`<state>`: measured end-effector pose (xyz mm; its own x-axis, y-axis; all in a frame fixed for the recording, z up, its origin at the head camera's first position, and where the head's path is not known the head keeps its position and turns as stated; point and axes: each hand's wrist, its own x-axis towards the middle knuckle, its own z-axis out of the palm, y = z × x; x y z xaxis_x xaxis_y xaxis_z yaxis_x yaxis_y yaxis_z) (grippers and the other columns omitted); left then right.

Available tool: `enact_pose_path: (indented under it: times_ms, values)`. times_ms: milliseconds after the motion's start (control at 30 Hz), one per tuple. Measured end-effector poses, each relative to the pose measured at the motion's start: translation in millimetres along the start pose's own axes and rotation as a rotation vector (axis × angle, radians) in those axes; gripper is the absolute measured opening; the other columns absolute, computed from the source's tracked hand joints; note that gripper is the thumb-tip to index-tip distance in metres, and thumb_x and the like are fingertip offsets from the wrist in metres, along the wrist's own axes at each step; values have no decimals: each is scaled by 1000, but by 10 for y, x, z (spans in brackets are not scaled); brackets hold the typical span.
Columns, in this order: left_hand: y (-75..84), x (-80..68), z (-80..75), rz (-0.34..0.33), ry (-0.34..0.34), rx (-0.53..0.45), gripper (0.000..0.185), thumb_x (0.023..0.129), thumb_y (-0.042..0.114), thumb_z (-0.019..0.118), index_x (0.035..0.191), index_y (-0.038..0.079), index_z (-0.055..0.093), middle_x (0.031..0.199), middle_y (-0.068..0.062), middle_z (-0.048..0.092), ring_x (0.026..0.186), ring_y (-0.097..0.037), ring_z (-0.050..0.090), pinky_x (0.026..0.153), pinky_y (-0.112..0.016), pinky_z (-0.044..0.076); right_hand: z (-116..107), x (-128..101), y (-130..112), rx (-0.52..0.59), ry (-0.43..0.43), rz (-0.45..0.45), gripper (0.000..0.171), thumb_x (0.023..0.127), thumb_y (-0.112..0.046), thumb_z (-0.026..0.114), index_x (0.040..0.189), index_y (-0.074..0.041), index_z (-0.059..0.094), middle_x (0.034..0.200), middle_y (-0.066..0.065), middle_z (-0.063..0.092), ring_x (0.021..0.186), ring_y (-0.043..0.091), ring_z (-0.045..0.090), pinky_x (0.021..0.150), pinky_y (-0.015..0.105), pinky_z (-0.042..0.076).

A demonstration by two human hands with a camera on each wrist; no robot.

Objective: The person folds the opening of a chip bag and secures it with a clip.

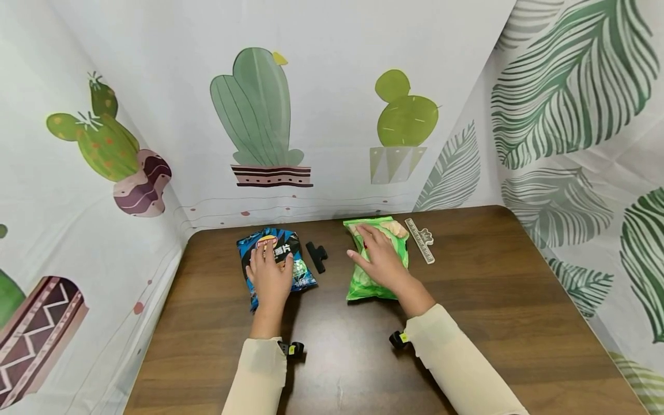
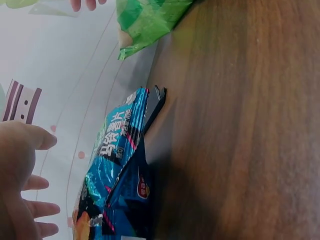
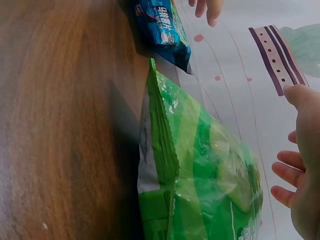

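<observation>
Blue foil and green plastic mark the two snack bags lying flat on the brown wooden tabletop (image 1: 493, 288), both in the middle of the head view. The left hand (image 1: 270, 276) rests palm-down on the blue chip bag (image 1: 295, 253), fingers spread and fairly straight, pressing rather than gripping; the left wrist view shows those fingers splayed above the bag's printed face. The right hand (image 1: 378, 259) lies likewise on the green snack bag (image 1: 363, 285), fingers extended over its upper half, wide and not curled round anything. Between the two bags, just beside the blue one's right edge, sits a black clip (image 1: 316, 256), untouched. Further to the upper right of the green bag a pale ruler-like strip (image 1: 419, 241) lies near the tabletop's far edge, also untouched. Judging from this, the work looks to be at an early stage: both bags lie apart under the hands and neither is lifted, and the clip is not yet fitted to either bag. Whether the bags are opened or sealed cannot be told.
</observation>
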<state>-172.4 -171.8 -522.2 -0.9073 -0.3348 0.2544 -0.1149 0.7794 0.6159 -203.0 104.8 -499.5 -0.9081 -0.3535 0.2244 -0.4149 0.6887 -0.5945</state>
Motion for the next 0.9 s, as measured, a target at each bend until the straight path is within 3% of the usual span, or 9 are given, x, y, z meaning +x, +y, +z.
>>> enact_pose_path:
  times_ms: [267, 900]
  values:
    - [-61, -37, -9, -48, -2, -37, 66, 97, 37, 65, 151, 6, 44, 157, -24, 38, 150, -44, 25, 116, -68, 18, 74, 8, -72, -16, -20, -66, 67, 102, -42, 58, 156, -8, 37, 157, 17, 40, 146, 36, 39, 116, 57, 37]
    - [-252, -76, -58, -112, 37, -24, 68, 96, 37, 63, 150, 0, 43, 156, -27, 38, 148, -45, 27, 116, -67, 19, 256, 0, -254, 0, -84, -154, 57, 104, -35, 55, 152, -7, 44, 150, 14, 47, 138, 33, 48, 113, 51, 42]
